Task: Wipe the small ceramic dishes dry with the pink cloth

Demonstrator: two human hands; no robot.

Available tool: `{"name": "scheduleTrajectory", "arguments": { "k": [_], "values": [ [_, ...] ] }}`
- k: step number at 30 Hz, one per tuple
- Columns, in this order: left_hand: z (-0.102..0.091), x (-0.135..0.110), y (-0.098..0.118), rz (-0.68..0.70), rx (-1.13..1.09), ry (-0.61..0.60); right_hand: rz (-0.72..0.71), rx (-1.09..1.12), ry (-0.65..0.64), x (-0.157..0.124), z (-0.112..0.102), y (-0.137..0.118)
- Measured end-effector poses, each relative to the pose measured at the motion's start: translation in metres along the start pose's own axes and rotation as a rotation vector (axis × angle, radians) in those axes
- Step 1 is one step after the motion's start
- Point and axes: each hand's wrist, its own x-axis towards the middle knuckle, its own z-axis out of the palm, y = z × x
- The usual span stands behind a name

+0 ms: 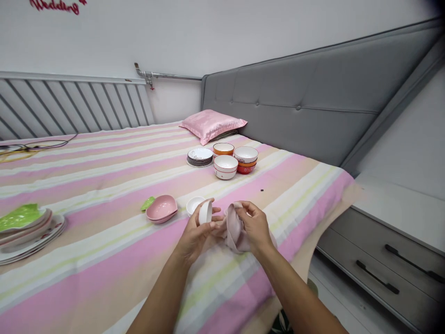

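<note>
A small white bowl [205, 212] is tilted on its side in my left hand [195, 234], its fingers and thumb around it. My right hand [255, 225] pinches a pale pink cloth [234, 229] that hangs in folds to the right of the bowl. Just behind my left hand, another small white bowl [193, 203] rests on the striped bedspread. Left of it sit stacked pink leaf-shaped dishes [162, 207], with a small green leaf-shaped piece [148, 203] at their edge.
Stacked bowls [225, 167] and a pile of plates [200, 155] stand farther back, near a pink pillow [212, 124]. More dishes [52, 229] are piled at far left. A grey headboard [295, 93] runs along the right; a nightstand [399, 218] stands beside the bed.
</note>
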Motion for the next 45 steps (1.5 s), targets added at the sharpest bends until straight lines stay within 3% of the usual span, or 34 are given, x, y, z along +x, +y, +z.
{"name": "scheduleTrajectory", "arguments": {
  "k": [3, 8, 11, 15, 18, 25, 34, 41, 45],
  "values": [
    [0.001, 0.0, 0.004, 0.127, 0.09, 0.064, 0.043, 0.055, 0.026, 0.0, 0.001, -0.003],
    [-0.002, 0.0, 0.001, 0.149, 0.244, -0.07, 0.067, 0.098, -0.036, -0.002, 0.003, -0.007],
    [-0.003, 0.002, -0.006, 0.162, 0.453, -0.08, 0.068, 0.093, -0.121, -0.005, 0.003, -0.007],
    [0.0, 0.005, -0.012, 0.327, 0.82, -0.01, 0.03, 0.061, -0.237, -0.007, 0.005, -0.005],
    [0.002, 0.006, -0.014, 0.443, 0.941, 0.006, -0.003, 0.062, -0.294, -0.009, 0.007, -0.004],
    [-0.002, 0.009, -0.019, 0.591, 1.027, 0.071, 0.011, 0.113, -0.23, -0.009, 0.008, -0.003],
    [-0.005, 0.01, -0.019, 0.622, 1.121, 0.061, 0.024, -0.048, -0.23, -0.008, 0.004, -0.008],
    [-0.004, 0.009, -0.016, 0.616, 1.101, 0.11, -0.053, -0.125, -0.325, -0.008, 0.002, -0.009],
    [0.0, 0.007, -0.014, 0.581, 1.017, 0.071, -0.063, -0.129, -0.399, -0.01, 0.003, -0.011]
  ]
}}
